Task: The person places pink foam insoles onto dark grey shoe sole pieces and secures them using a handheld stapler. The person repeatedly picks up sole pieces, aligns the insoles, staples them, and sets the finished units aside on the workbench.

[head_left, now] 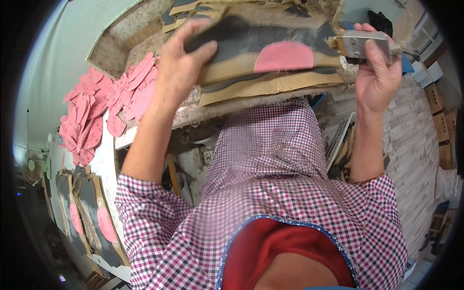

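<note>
Above my checked apron (270, 145), my left hand (182, 67) grips a pink-patched panel (227, 36), my right hand (382, 77) a metal tool (355, 46), with two similar panels (89, 205) seemingly done, loose pink pieces (87, 128) left.

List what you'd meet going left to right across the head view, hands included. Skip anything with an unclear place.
Round fan → heap of pink cut pieces → left hand → pink half-round patch → right hand → stacked cardboard boxes.
</note>
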Demonstrator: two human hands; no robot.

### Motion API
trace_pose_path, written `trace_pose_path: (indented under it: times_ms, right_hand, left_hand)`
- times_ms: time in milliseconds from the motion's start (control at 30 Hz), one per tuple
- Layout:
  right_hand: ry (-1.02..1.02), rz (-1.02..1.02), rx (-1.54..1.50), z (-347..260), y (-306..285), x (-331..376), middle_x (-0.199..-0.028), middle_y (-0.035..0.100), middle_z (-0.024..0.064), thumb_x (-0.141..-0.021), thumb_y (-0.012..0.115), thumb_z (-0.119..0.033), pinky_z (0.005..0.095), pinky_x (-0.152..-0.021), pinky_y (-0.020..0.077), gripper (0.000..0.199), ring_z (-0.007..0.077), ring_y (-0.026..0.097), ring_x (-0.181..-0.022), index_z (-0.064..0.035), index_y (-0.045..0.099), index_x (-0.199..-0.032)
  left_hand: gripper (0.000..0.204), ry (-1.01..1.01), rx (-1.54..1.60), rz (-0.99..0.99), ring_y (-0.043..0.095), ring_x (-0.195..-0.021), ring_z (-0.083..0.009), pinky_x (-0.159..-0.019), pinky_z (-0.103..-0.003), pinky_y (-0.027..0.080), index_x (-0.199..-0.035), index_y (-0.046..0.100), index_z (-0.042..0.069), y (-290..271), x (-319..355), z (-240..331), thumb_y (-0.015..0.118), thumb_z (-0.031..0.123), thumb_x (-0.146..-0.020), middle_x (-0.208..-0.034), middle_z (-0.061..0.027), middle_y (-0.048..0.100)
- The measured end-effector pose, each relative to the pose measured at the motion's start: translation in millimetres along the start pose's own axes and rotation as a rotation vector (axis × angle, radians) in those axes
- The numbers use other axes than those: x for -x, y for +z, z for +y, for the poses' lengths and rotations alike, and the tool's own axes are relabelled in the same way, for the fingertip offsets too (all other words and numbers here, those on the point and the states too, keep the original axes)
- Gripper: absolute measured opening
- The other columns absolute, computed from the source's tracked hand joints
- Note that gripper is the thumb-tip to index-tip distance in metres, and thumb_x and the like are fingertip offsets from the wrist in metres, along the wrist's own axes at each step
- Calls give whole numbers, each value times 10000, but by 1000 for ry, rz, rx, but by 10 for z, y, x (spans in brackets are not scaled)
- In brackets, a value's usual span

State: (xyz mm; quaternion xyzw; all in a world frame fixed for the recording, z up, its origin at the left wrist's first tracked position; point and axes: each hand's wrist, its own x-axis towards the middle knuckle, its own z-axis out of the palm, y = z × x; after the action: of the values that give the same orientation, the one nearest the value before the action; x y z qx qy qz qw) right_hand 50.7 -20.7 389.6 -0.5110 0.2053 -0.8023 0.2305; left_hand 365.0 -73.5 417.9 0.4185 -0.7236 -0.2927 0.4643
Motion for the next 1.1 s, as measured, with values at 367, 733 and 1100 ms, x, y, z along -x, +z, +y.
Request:
trace_pose_path:
  times_ms: [367,733,1100]
  right_hand:
    - [148,-144,-54,-380,-30,149,-1162,631,225,-918,579,34,481,-957,541,288,320,633,-1098,20,504,-1195]
    - [256,-101,159,110,411,545,-1084,667,100,-827,738,-52,338,-889,546,409,175,650,-995,-43,495,-1155]
    - [97,99,580,90,-472,221,-1069,668,84,-821,771,-121,291,-878,509,375,145,633,-958,-18,554,-1108]
  left_hand:
    - [375,631,-475,-429,628,-1081,-289,-858,-355,548,-1009,681,69,219,222,-308,598,-156,-721,-1159,-120,637]
    - [318,695,-586,-270,571,-832,-302,-692,-386,489,-900,610,48,262,457,-403,638,-92,-616,-895,-100,548]
    - [263,768,-570,-253,565,-776,-297,-663,-389,474,-897,605,53,295,522,-523,639,-51,-658,-863,-104,542]
